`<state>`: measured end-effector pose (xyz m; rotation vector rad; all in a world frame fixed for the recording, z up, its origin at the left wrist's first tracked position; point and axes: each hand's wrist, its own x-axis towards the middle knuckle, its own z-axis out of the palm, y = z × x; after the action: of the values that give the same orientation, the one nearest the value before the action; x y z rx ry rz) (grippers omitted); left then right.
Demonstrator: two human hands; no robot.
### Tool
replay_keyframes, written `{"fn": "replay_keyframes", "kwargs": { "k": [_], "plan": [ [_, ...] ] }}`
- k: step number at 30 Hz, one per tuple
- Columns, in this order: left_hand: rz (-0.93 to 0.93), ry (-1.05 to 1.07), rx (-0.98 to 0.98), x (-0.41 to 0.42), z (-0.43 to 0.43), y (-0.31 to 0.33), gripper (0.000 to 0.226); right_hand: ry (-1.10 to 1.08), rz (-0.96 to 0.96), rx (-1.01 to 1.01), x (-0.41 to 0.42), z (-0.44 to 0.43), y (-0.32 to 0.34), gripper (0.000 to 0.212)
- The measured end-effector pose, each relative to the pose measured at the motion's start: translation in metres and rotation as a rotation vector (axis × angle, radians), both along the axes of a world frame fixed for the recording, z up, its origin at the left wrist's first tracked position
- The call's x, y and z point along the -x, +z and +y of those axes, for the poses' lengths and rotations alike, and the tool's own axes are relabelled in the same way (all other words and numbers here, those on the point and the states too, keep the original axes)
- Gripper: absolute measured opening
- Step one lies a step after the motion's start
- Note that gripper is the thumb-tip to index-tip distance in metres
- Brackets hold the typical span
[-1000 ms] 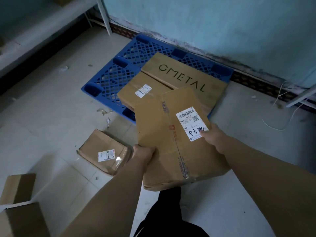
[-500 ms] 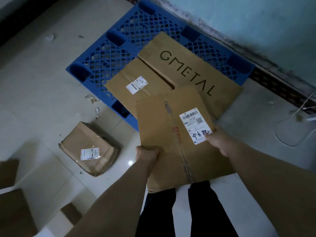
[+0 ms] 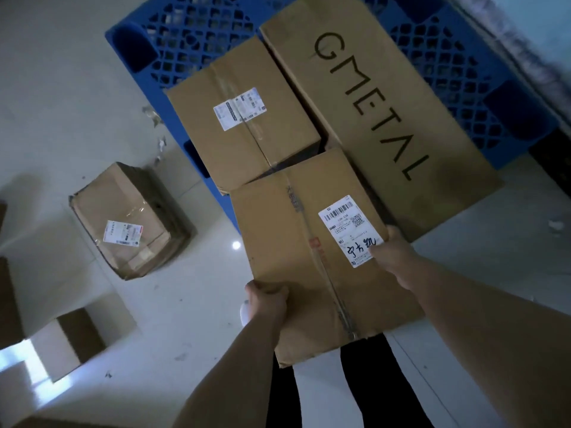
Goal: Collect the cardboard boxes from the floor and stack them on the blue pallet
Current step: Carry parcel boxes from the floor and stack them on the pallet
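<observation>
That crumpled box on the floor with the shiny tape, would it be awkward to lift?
Probably. The crumpled box has dented, sagging sides, so it may flex rather than stay stiff. Its glossy tape looks slippery to grip. It sits squat and flat, so tipping seems unlikely.

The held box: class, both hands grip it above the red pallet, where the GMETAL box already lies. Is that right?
Not quite. The pallet is blue, not red, as the head view shows. The rest stands: the left hand and right hand grip the held box, and the GMETAL box already lies on the pallet.
</observation>
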<state>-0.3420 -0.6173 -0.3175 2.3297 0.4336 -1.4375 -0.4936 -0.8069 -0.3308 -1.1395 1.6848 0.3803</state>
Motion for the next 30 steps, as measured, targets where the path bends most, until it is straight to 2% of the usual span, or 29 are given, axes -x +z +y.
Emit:
{"fn": "replay_keyframes", "kwargs": {
  "k": [6, 8, 11, 15, 18, 21, 25, 27, 28, 30],
  "plan": [
    [-0.009, 0.169, 0.01, 0.019, -0.022, -0.065, 0.062, 0.045, -0.003, 0.044, -0.007, -0.032, -0.063, 0.058],
    [-0.029, 0.195, 0.029, 0.021, -0.03, -0.09, 0.058, 0.078, 0.014, 0.09, -0.012, -0.037, -0.087, 0.067],
    [0.013, 0.199, 0.059, 0.024, -0.042, -0.122, 0.056, 0.199, 0.064, 0.115, -0.023, -0.034, -0.123, 0.092],
    [0.055, 0.153, 0.028, 0.024, -0.046, -0.144, 0.054, 0.387, 0.18, 0.208, -0.031, -0.017, -0.133, 0.088],
    [0.04, 0.119, 0.005, 0.022, -0.049, -0.139, 0.055, 0.48, 0.154, 0.227, -0.017, -0.01, -0.128, 0.079],
    [0.034, 0.092, -0.036, 0.017, -0.052, -0.118, 0.053, 0.412, 0.141, 0.231, -0.013, -0.011, -0.11, 0.066],
    [0.049, 0.091, -0.002, -0.001, -0.051, -0.076, 0.026, 0.363, 0.017, 0.171, -0.029, -0.006, -0.072, 0.046],
    [0.047, 0.069, 0.031, -0.013, -0.048, -0.056, 0.006, 0.385, -0.031, 0.152, -0.038, 0.004, -0.051, 0.027],
    [0.059, 0.069, 0.052, -0.019, -0.046, -0.046, 0.02, 0.378, -0.05, 0.147, -0.042, 0.01, -0.042, 0.02],
    [0.057, 0.042, 0.103, -0.031, -0.041, -0.02, 0.033, 0.301, -0.107, 0.138, -0.047, 0.025, -0.028, 0.04]
  ]
}}
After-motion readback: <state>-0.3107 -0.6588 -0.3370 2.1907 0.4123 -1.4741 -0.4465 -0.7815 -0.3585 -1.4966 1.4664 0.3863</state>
